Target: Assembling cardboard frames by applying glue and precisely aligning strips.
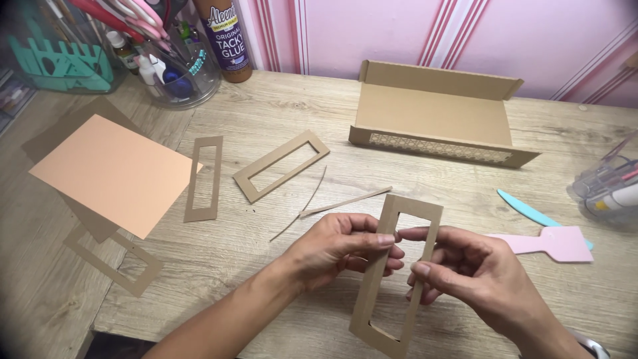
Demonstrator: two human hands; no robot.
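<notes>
At the far left of my wooden desk [279,113] lies a peach sheet of paper [113,171] on top of some brown card pieces, and below it a flat cardboard frame [114,259] rests partly under it. Behind, in the corner, stand a clear jar of tools [174,70] and a brown glue bottle [224,40]. More to the right, two other frames lie flat: a narrow one [204,178] just beside the paper, and a tilted one [282,165] near it. Two thin cardboard strips [332,199] lie between these and my hands.

My left hand [332,249] pinches the left long side of the brown cardboard frame [397,272] that I hold above the desk, in front of me, standing almost upright. My right hand [475,272] grips its right long side, with the fingertips [420,268] coming through the window.

Behind stands an open cardboard box [435,113] with a patterned front edge. At the right lie a pink flat spatula [551,242], a teal tool [528,211] partly under it, and a clear container [608,186] at the edge.
</notes>
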